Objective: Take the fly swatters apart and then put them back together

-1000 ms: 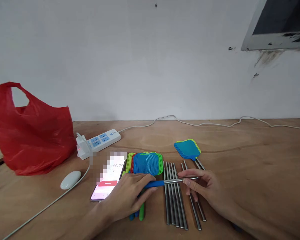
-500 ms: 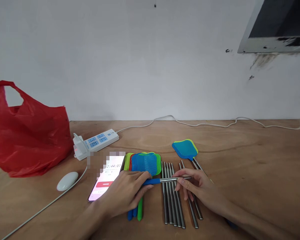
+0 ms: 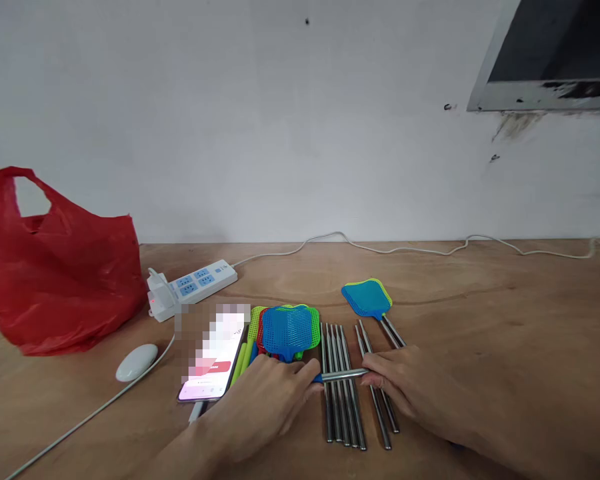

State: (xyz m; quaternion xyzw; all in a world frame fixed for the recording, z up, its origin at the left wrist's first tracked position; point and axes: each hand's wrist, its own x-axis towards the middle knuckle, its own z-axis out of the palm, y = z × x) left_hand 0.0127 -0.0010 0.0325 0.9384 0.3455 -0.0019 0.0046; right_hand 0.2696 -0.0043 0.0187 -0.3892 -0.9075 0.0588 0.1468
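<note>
My left hand (image 3: 273, 400) is closed around a blue fly swatter handle (image 3: 319, 379), mostly hidden by the fingers. A metal rod (image 3: 345, 376) runs from that handle into my right hand (image 3: 405, 387), whose fingers are closed on its other end. Under this rod several loose metal rods (image 3: 341, 407) lie side by side, with two more near my right hand. Behind my left hand lie stacked mesh swatter heads (image 3: 290, 330), blue on top with green, red and yellow beneath. Yellow-green handles (image 3: 243, 360) show beside them. Farther right, blue and yellow swatter heads (image 3: 367, 298) overlap on metal rods.
A lit phone (image 3: 215, 367) lies left of the swatter heads. Beyond it are a white power strip (image 3: 195, 287), a white oval device (image 3: 137, 362) and a red plastic bag (image 3: 65, 267). A white cord (image 3: 395, 251) runs along the wall.
Both hands have moved slightly down and now grip more firmly. The rod shows less between them, and the right fingers have wrapped over its end.
</note>
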